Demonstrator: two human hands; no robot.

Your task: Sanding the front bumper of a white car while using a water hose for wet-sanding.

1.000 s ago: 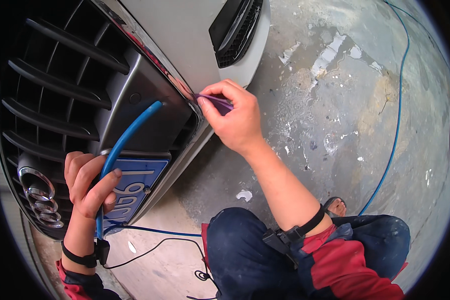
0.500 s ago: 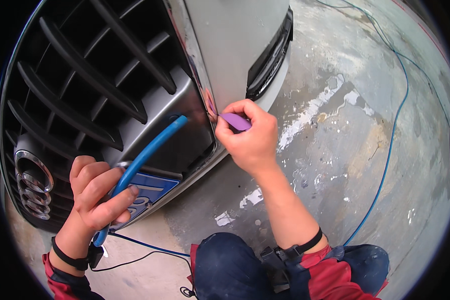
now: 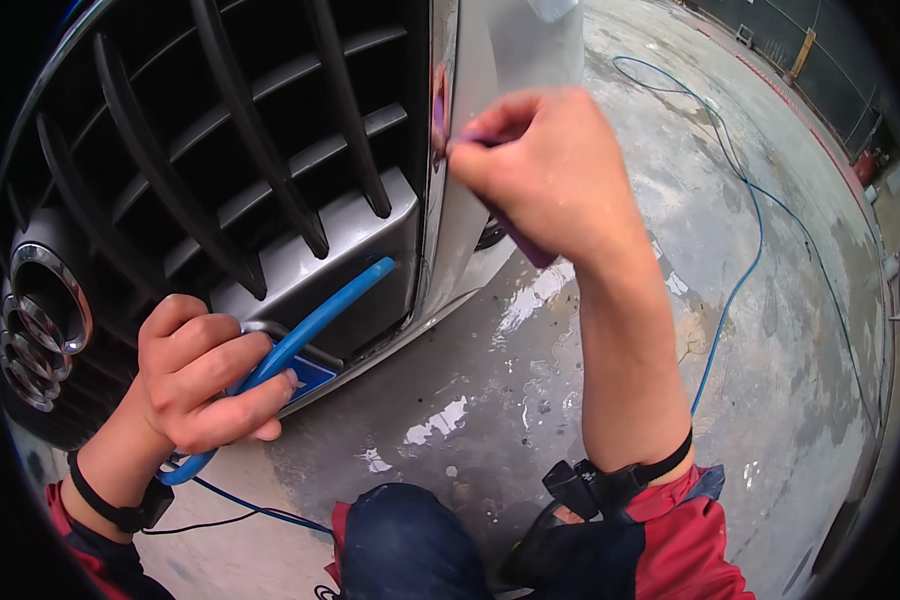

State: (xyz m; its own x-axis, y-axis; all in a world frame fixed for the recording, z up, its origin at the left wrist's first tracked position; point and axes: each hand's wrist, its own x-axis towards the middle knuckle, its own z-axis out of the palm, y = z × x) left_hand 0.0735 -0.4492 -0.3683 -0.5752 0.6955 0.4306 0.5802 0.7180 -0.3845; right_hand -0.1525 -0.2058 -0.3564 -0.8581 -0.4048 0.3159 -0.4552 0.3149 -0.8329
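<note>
My left hand [image 3: 202, 378] is closed round a bent blue tube [image 3: 320, 322] in front of the car grille [image 3: 242, 95]. The tube's free end points up and right toward the grille's lower corner, apart from it as far as I can tell. My right hand [image 3: 570, 175] pinches a thin purple piece, perhaps a cloth [image 3: 523, 238], whose lower part hangs below the palm. Its fingertips are at the chrome trim [image 3: 438, 125] along the grille's right edge, where a purple reflection shows. Whether they touch the trim is hard to tell.
A blue number plate [image 3: 312, 382] sits low on the car, partly behind my left hand. Ring emblems [image 3: 48, 300] are at the left. White bodywork [image 3: 490, 50] lies beyond the trim. A long blue hose [image 3: 758, 240] crosses the wet grey floor [image 3: 410, 375]. My knee [image 3: 410, 545] is below.
My right hand has moved up along the chrome trim with the purple piece. The view has shifted, and my left hand still holds the blue tube in much the same way.
</note>
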